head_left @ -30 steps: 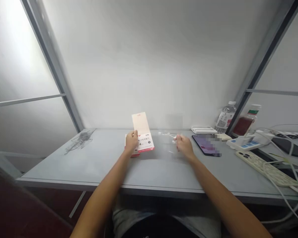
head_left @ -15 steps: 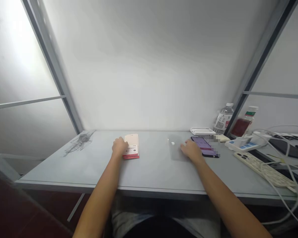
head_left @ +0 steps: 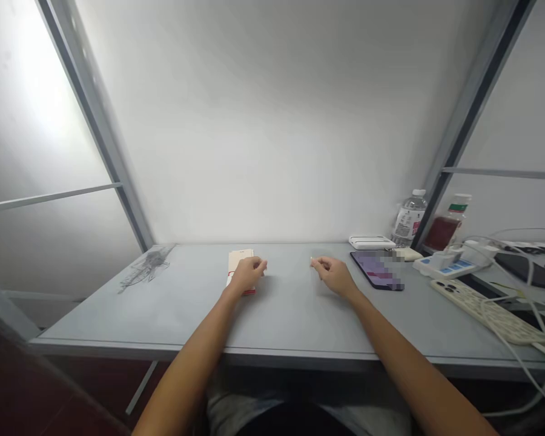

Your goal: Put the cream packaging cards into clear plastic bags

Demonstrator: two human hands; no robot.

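Note:
A flat pink-and-red packet [head_left: 238,261] lies on the grey table [head_left: 281,315], left of centre. My left hand [head_left: 247,274] rests over the packet's right edge with its fingers curled into a pinch. My right hand [head_left: 331,274] is at the table's middle, fingertips pinched together on something small and pale that I cannot make out. The two hands are a short gap apart.
A dark phone [head_left: 376,270] with a lit screen lies right of my right hand. Behind it are a white flat box [head_left: 371,243], a water bottle [head_left: 409,218] and a red-filled bottle [head_left: 449,225]. A power strip [head_left: 490,313], chargers and white cables crowd the right edge.
The packet, held upright a second ago, now lies flat. My left hand has shifted right over its edge. My right hand has come left, away from the phone, into a pinch.

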